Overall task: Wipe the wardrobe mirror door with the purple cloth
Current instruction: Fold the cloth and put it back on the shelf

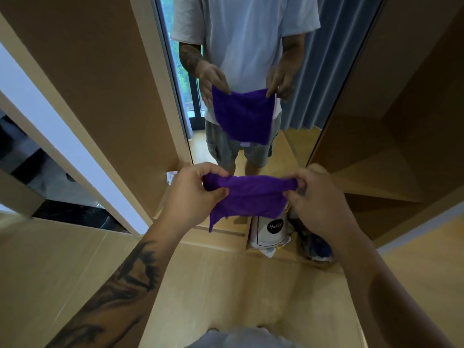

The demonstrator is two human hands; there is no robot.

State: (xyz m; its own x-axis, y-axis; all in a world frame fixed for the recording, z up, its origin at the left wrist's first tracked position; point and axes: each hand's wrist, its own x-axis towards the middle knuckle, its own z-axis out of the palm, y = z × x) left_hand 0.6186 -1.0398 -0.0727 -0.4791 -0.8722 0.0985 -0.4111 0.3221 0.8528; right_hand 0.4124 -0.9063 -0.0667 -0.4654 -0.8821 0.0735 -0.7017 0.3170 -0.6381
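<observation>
From the head view, we see the purple cloth stretched between both hands in front of the wardrobe mirror door, clear of the glass and above the door's bottom edge: the left hand pinches its left top corner and the right hand pinches its right top corner, the rest hanging loose. We judge it light, soft and limp, so it is best bunched or folded into a pad in one palm before wiping. It is a deep, even violet with a ragged lower edge, mirrored in the glass.
</observation>
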